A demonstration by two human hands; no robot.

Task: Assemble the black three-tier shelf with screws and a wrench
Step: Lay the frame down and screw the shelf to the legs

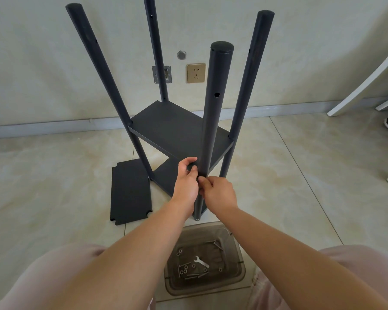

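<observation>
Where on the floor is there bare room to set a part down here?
Bare tile lies left of the loose shelf panel and right of the shelf frame toward the white furniture leg. It is crowded between the knees, where the parts tray sits.

matte black round metal shelf posts [213,113] and flat black boards [130,191]; floor of glossy beige marbled tiles [300,175]; smoky translucent plastic tray [238,278]; small silver steel wrench [201,261]; gold square wall socket [196,73].

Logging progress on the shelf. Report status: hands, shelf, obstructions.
Both hands, left and right, pinching at near post. Two boards fitted; third board on floor. Wrench in tray, untouched. Nothing in the way.
</observation>
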